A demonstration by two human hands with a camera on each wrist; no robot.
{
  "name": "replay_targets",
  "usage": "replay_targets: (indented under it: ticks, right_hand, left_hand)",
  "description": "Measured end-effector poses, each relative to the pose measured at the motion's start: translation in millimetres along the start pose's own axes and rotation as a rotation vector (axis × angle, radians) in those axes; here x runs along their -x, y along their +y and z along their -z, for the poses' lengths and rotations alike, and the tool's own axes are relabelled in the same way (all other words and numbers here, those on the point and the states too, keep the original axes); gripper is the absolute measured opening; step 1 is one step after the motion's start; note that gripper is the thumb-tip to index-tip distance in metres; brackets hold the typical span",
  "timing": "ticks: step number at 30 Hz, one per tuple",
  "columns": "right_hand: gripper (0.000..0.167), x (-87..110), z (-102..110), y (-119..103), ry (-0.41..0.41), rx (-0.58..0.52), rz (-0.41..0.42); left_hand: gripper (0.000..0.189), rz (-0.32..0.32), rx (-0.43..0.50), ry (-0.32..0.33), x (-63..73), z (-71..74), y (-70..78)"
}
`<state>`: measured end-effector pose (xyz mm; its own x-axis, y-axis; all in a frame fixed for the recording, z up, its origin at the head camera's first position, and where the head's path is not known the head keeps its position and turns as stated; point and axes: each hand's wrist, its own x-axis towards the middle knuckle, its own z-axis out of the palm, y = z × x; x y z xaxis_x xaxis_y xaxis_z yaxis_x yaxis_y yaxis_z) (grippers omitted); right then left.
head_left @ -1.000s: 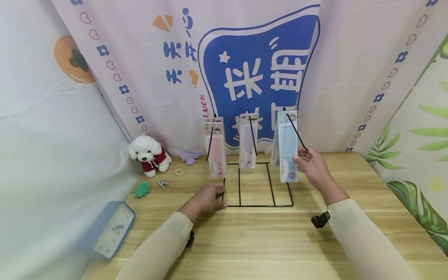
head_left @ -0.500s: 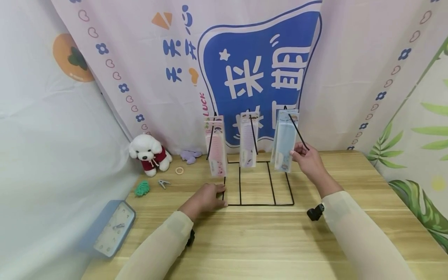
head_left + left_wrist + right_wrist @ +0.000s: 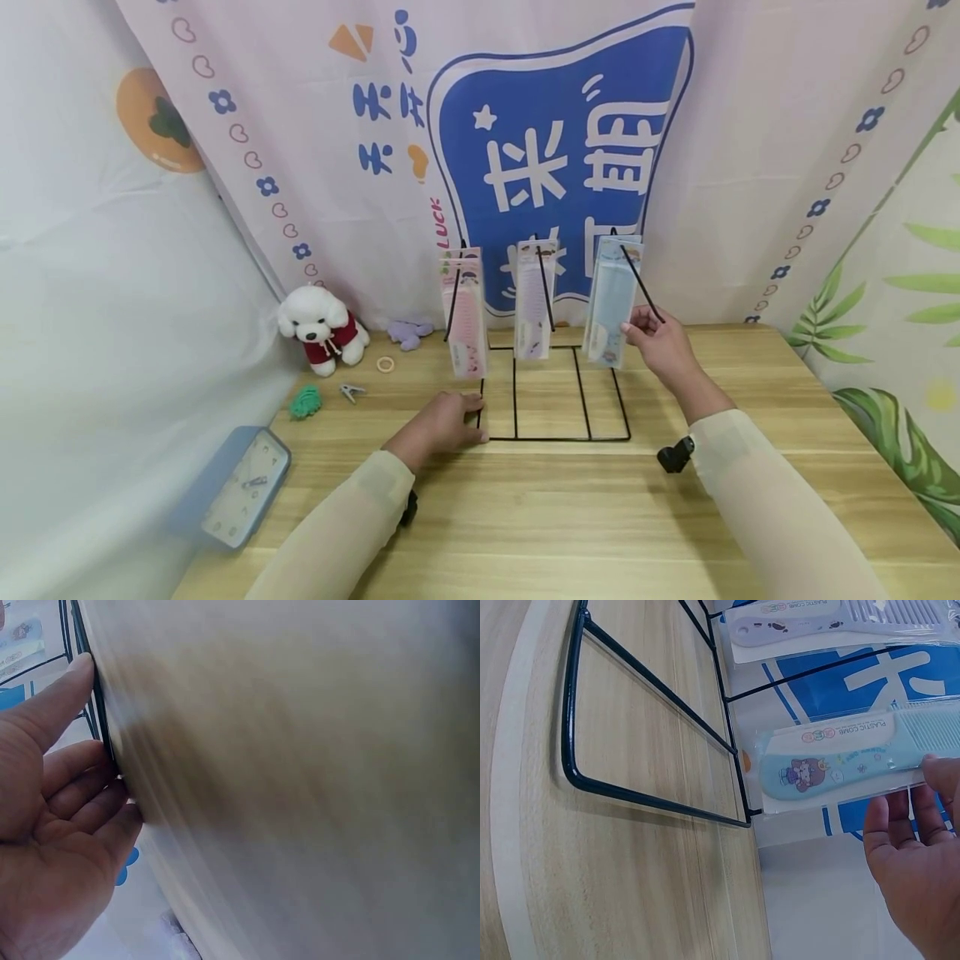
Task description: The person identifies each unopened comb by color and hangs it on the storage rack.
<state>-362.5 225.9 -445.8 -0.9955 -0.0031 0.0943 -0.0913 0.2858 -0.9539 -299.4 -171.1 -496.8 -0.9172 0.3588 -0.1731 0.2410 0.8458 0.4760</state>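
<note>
A black wire display rack (image 3: 561,438) stands on the table, with packaged combs hanging on its three prongs. My right hand (image 3: 663,352) pinches the right edge of the front blue comb (image 3: 611,304), thumb in front and fingers behind. In the right wrist view this blue comb (image 3: 817,766) lies flat in its clear packet. Another blue packet is mostly hidden behind it. My left hand (image 3: 438,423) rests at the rack base's left front corner, thumb and fingertips against the wire. Pink combs (image 3: 465,321) hang on the left prong, a purple comb (image 3: 535,304) on the middle one.
On the left are a white plush dog (image 3: 315,325), a purple plush piece (image 3: 409,334), a wooden ring (image 3: 386,364), a small clip (image 3: 351,392), a green cord bundle (image 3: 305,402) and a blue clock (image 3: 243,487). A printed curtain (image 3: 735,167) hangs right behind the rack.
Over the last second the front blue comb has moved back along its prong, close against the packet behind, the right hand moving with it. My left hand stays at the rack corner.
</note>
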Motion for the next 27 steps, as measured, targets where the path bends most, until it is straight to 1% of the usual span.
replay_targets:
  ticks: [9, 13, 15, 17, 20, 22, 24, 27]
  right_hand:
    - [0.035, 2.9, 2, 3, 0.005, 0.004, 0.037]
    - [0.036, 6.3, 4, 4, -0.005, 0.001, 0.039]
    - [0.036, 10.0, 6, 4, -0.010, 0.039, 0.046]
    - [0.036, 14.9, 7, 5, -0.013, 0.107, 0.061]
    - [0.037, 24.8, 10, 7, -0.007, 0.234, 0.114]
    - [0.037, 32.3, 11, 10, 0.000, 0.297, 0.156]
    - [0.037, 40.1, 14, 12, 0.010, 0.340, 0.191]
    - [0.036, 50.7, 18, 17, 0.019, 0.389, 0.215]
  left_hand:
    - [0.068, -0.002, -0.002, -0.001, -0.4, 0.1, 0.7]
    - [0.068, -0.004, 0.000, -0.005, -0.3, 0.4, 1.9]
    - [0.068, 0.001, 0.005, -0.008, -0.3, -0.2, 2.6]
    - [0.068, 0.003, 0.008, -0.010, -0.2, -0.9, 3.2]
    - [0.068, 0.009, 0.010, -0.009, 0.0, -2.4, 3.6]
    - [0.068, 0.010, 0.011, -0.009, 0.1, -2.7, 3.5]
    - [0.068, 0.011, 0.011, -0.011, -0.2, -2.9, 3.4]
    - [0.068, 0.010, 0.005, -0.013, -1.3, -2.9, 2.4]
